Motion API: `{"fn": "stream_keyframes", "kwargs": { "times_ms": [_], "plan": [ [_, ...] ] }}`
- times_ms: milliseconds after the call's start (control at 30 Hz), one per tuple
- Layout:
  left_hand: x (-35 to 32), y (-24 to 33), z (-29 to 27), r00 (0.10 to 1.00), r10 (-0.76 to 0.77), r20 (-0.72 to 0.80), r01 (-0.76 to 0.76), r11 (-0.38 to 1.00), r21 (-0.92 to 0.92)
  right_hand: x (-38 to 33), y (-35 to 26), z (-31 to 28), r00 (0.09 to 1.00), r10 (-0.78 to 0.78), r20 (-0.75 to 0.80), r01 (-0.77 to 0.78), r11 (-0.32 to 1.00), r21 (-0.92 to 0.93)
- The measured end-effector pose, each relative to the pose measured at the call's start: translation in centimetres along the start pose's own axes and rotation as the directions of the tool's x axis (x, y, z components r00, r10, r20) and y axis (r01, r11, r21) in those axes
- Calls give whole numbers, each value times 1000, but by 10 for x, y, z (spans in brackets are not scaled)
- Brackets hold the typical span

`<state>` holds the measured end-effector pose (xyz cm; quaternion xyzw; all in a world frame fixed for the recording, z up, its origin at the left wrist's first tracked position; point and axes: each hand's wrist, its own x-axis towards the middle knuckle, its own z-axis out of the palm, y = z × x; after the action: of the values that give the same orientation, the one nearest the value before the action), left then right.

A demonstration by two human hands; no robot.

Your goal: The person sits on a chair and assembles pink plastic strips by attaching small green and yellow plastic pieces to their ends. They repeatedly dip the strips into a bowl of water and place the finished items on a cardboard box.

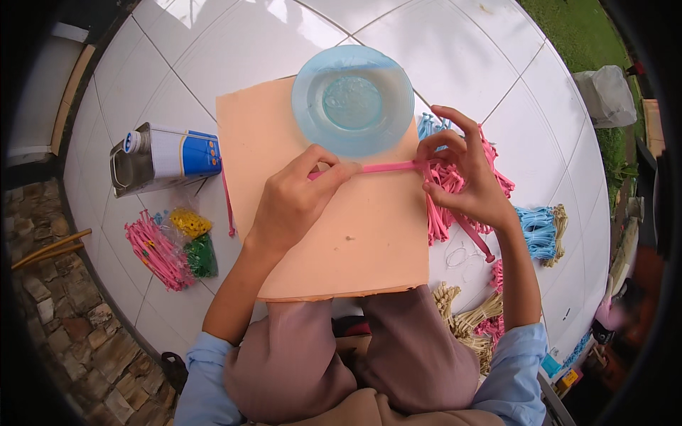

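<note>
A narrow pink strap [387,167] runs almost straight between my two hands, above a peach-coloured board [341,234] that rests over my knees. My left hand [295,199] pinches one end between thumb and fingers. At the strap's other side, my right hand [469,170] has its fingers curled around it, with the index finger raised and the thumb apart; the exact grip is partly hidden. Below this hand a pink length with a knobbed end hangs past the board's edge. A translucent blue plate [305,113] sits on the board's far side, just beyond my hands.
Left of the board stand a metal can [167,160] and a bundle of pink straps [155,248] beside bags of yellow pieces [190,222] and green pieces [202,257]. On the right lie pink straps [442,213], blue bundles [536,233] and beige bundles [483,312] on white tiles.
</note>
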<state>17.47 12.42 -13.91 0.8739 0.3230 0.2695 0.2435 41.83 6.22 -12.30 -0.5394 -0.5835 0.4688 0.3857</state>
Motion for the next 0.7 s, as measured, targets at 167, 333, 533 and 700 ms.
{"fn": "stream_keyframes", "kwargs": {
  "times_ms": [167, 333, 533, 700],
  "plan": [
    [-1, 0, 7, 997, 31, -69, -24, 995, 97, 5, 7, -2, 999, -40, 2, 40, 999, 26],
    [-1, -3, 10, 994, 79, -79, -68, 988, 140, 4, 13, -2, 998, -53, -20, 54, 998, 21],
    [-3, -5, 13, 990, 104, -95, -85, 980, 182, 4, 14, -2, 998, -57, -12, 57, 997, 50],
    [-3, -4, 13, 989, 121, -88, -99, 971, 218, -1, 24, -4, 993, -112, -33, 112, 994, -2]
  ]
}}
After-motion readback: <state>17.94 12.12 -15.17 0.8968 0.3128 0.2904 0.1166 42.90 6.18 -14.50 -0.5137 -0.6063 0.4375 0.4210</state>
